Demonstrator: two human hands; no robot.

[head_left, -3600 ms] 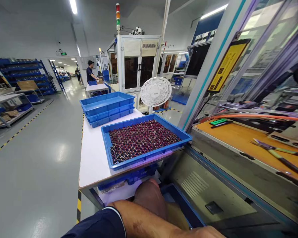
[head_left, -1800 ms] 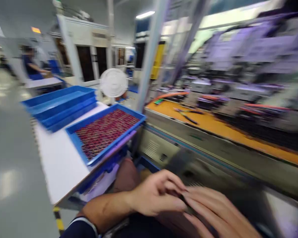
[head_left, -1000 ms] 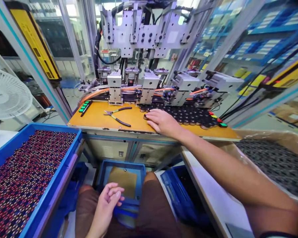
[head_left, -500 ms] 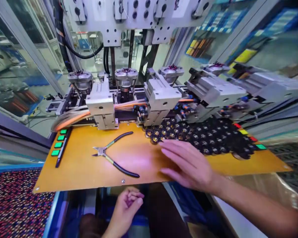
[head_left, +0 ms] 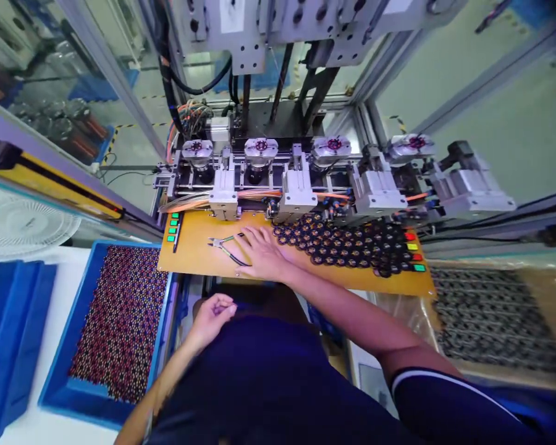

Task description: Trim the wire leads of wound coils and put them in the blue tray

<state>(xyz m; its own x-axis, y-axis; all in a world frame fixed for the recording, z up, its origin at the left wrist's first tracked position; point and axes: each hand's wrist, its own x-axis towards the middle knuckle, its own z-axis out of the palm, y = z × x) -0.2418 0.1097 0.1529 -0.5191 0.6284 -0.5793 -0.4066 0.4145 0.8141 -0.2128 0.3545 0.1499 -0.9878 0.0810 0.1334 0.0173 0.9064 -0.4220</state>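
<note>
My right hand [head_left: 263, 254] lies palm down over the orange work board, its fingers spread. It partly covers the handles of the diagonal cutting pliers [head_left: 229, 248], whose jaws point left; whether the hand touches them I cannot tell. My left hand [head_left: 215, 316] is held in front of the board's near edge, above my lap. Its fingers are curled in against the thumb, and anything inside them is hidden. Right of my right hand, many small round black parts [head_left: 347, 244] lie close together on the board [head_left: 199, 256].
A row of metal machine blocks [head_left: 299, 191] stands along the board's back edge. Green buttons [head_left: 171, 238] are at the left, coloured buttons [head_left: 412, 247] at the right. A blue tray [head_left: 86, 389] of reddish parts stands left; a box of dark parts [head_left: 495, 315] stands right.
My right hand has moved left across the board, from beside the black parts to over the pliers' handles. My left hand stays curled near the front edge. The view has tilted down.
</note>
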